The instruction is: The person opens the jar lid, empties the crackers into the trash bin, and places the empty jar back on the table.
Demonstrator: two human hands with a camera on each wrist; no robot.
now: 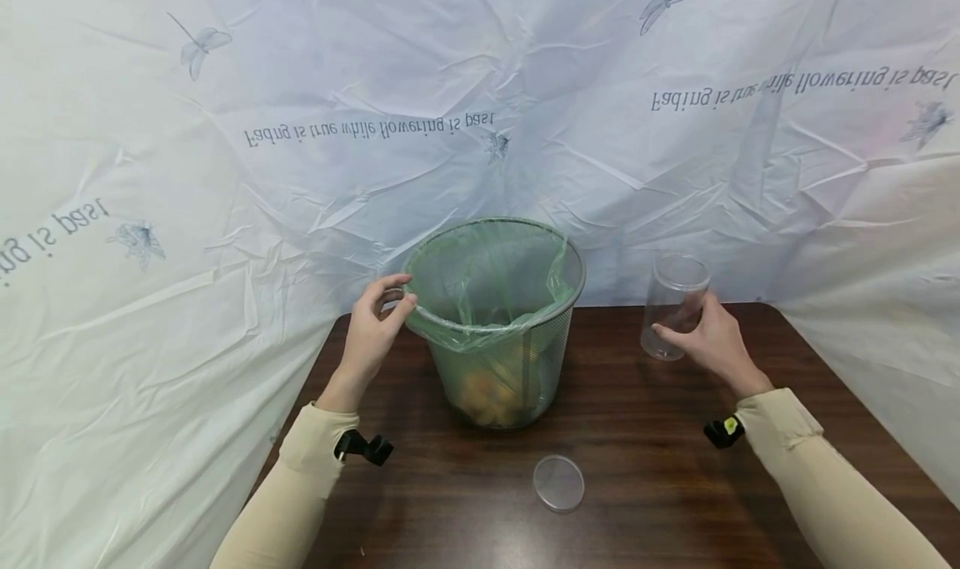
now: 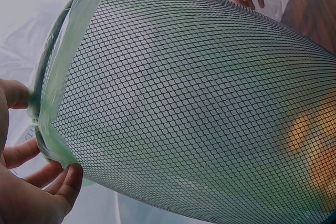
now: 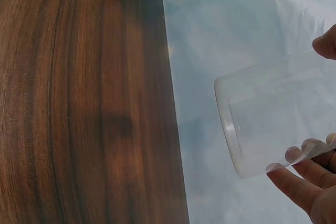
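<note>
A mesh wastebasket [image 1: 536, 365] stands on the table, lined with a thin green plastic bag [image 1: 468, 336] folded over its rim. At the rim's left side, my left hand [image 1: 371, 327] holds the edge and bag between thumb and fingers; in the left wrist view, its fingertips [image 2: 73, 174] press the green fold. To the right, my right hand [image 1: 716, 344] grips a clear plastic jar [image 1: 660, 302] with an open top, nearly upright. The right wrist view has the jar's bottom [image 3: 227, 127] beyond the fingers. A clear round lid [image 1: 558, 483] lies flat in front of the wastebasket.
Orange and yellow things [image 2: 320, 156] show blurred through the mesh near the bottom of the wastebasket. White printed sheeting [image 1: 525, 77] hangs behind and at both sides of the dark wooden table [image 1: 637, 469].
</note>
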